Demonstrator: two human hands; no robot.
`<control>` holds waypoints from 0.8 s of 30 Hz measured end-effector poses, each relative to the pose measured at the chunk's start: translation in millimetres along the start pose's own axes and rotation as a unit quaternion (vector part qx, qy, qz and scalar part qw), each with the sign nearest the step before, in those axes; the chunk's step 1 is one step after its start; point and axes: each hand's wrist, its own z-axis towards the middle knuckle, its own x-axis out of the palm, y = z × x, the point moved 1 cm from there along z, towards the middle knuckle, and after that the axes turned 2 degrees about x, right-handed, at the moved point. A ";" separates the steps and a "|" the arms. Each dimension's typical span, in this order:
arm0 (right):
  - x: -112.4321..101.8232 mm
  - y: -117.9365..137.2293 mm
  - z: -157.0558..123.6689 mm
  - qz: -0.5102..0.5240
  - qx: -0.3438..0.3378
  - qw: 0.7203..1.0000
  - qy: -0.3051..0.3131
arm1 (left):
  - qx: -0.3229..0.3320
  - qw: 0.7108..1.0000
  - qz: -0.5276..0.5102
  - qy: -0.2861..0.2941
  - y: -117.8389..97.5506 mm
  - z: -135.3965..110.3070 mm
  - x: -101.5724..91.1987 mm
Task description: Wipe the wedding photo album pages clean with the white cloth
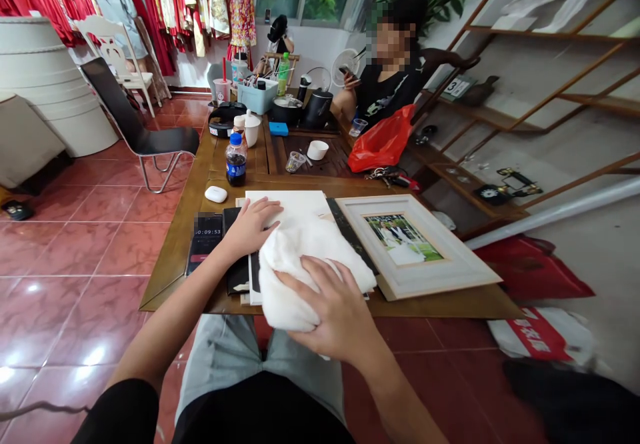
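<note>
A white cloth (305,257) lies bunched on a stack of flat white and black boards (295,203) at the near edge of a wooden table (185,231). My right hand (335,311) presses down on the near part of the cloth, its fingers curled over it. My left hand (253,225) lies flat and open on the top white board, touching the cloth's left side. A white picture frame (450,267) with a wedding photo lies just right of the stack.
A phone showing a timer (205,241), a white earbud case (216,194) and a cola bottle (235,161) sit to the left. A red bag (383,144), cups, a kettle and a tea tray lie farther back. A seated person (390,84) holds a phone. A black chair (145,134) stands to the left.
</note>
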 end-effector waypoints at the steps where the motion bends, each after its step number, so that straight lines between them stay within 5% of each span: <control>1: -2.0 -6.1 -3.5 -0.011 0.014 1.000 -0.002 | -0.002 1.000 0.002 -0.003 -1.4 -0.2 -0.4; 9: -9.7 -44.3 -28.5 -0.109 0.117 0.987 -0.026 | -0.004 1.000 0.002 -0.001 -5.2 -1.6 -2.4; 20: 8.1 13.5 5.9 -0.032 0.028 0.999 -0.011 | 0.001 1.000 -0.002 0.003 -0.1 -0.1 -0.8; 24: 9.3 16.0 7.2 -0.007 0.012 1.000 -0.004 | 0.006 1.000 0.000 0.006 1.9 0.3 -0.9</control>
